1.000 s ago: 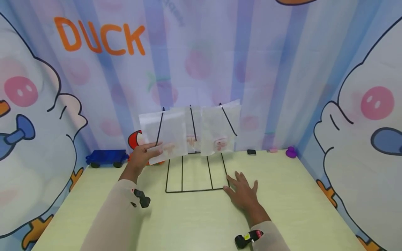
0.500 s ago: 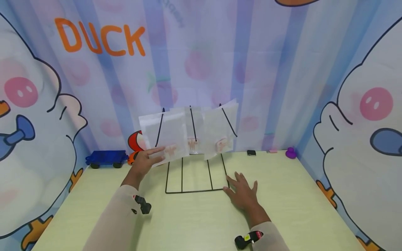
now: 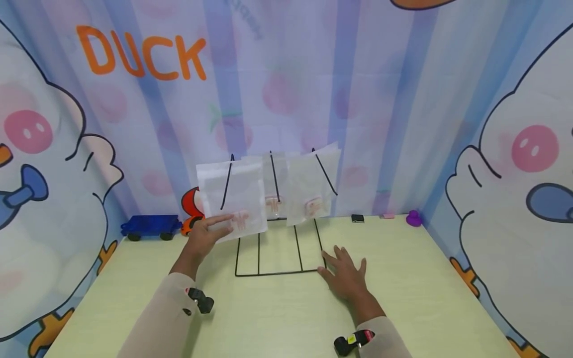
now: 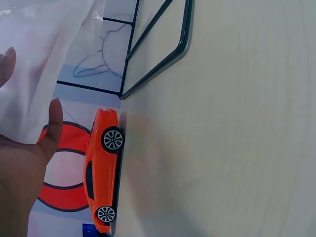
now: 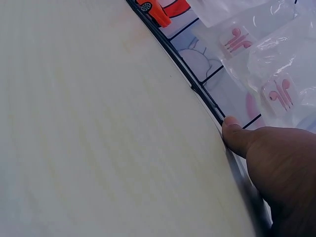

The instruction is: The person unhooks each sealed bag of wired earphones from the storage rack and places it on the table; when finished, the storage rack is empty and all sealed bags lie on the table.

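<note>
Step in hand looked like hanging or taking off the leftmost clear bag [image 3: 233, 199] on the black wire rack [image 3: 277, 271]. Left hand [image 3: 203, 236] was up at the bag's lower left corner, fingers straight and flat against the plastic, thumb spread in the left wrist view [image 4: 22, 163]; no curl round it that I could see, so touching rather than gripping. Right hand [image 3: 344, 276] lay flat on the table [image 3: 425, 298], fingers spread, thumb tip against the rack's base bar in the right wrist view [image 5: 266, 158], probably steadying the rack. The bag hung on the left prong, beside two more bags [image 3: 309, 186] on the middle and right prongs, each with a small pink item inside, seemingly earphones [image 5: 281, 94]. Next move, as I judged it, needed the left hand to pinch the bag edge and slide it along the prong while the right hand kept the base down; thin plastic would flex and could snag. Hard to tell: whether the bag's hole was fully over the prong, since the top was see-through and blurred. An orange toy car [image 4: 101, 168] sat near the left hand, half hidden by it in the head view. A blue toy truck [image 3: 149, 226], a purple duck [image 3: 414, 218] and a small black item lay along the back edge; the last was too small to name.
</note>
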Demonstrator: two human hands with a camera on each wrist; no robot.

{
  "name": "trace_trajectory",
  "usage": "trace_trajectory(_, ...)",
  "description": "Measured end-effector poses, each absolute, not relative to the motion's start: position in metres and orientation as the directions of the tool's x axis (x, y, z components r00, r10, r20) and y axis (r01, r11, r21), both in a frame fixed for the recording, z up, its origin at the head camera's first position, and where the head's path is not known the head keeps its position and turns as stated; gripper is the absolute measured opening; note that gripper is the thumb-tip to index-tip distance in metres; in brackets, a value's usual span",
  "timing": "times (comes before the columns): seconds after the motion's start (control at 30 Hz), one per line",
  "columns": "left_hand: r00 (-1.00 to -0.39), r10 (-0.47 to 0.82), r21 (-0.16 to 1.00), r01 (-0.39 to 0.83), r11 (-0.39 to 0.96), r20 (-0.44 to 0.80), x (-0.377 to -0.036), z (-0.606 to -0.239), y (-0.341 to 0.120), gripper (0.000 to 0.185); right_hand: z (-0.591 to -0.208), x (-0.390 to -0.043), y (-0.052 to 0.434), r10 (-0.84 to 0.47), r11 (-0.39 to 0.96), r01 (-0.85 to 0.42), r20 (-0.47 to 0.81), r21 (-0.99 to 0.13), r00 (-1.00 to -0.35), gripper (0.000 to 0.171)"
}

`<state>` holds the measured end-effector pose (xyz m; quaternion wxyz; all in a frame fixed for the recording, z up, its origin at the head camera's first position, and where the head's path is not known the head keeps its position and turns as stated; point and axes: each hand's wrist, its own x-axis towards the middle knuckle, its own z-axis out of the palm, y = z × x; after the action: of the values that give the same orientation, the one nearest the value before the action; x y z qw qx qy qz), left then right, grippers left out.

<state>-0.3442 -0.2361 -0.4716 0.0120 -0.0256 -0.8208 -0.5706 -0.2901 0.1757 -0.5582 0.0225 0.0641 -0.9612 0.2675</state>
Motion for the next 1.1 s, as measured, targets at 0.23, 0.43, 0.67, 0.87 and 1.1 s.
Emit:
trace_trajectory(0.23, -0.997, -0.018, 0.945, 0.071, 0.318, 0.081, -0.334, -0.476, -0.234, 0.049, -0.558, -0.290, 0.176, -0.110, 0.847, -0.136, 0.080, -0.514, -0.991, 0.060)
trace_trajectory(0.43, -0.994, -0.057, 0.962, 0.074, 0.263, 0.092, -0.327, -0.479, -0.235, 0.047, -0.558, -0.289, 0.175, -0.120, 0.844, -0.142, 0.076, -0.517, -0.990, 0.059)
trace_trajectory(0.67, -0.988, -0.057, 0.962, 0.123, 0.244, 0.141, -0.320, -0.483, -0.235, 0.045, -0.557, -0.289, 0.175, -0.108, 0.847, -0.144, 0.099, -0.512, -0.989, 0.058)
trace_trajectory(0.87, -0.987, -0.060, 0.952, 0.128, 0.277, 0.150, -0.312, -0.482, -0.235, 0.043, -0.556, -0.289, 0.175, -0.108, 0.848, -0.140, 0.091, -0.511, -0.990, 0.059)
trace_trajectory(1.1, -0.989, -0.070, 0.951, 0.108, 0.289, 0.134, -0.300, -0.480, -0.236, 0.042, -0.555, -0.288, 0.176, -0.104, 0.848, -0.132, 0.083, -0.514, -0.991, 0.057)
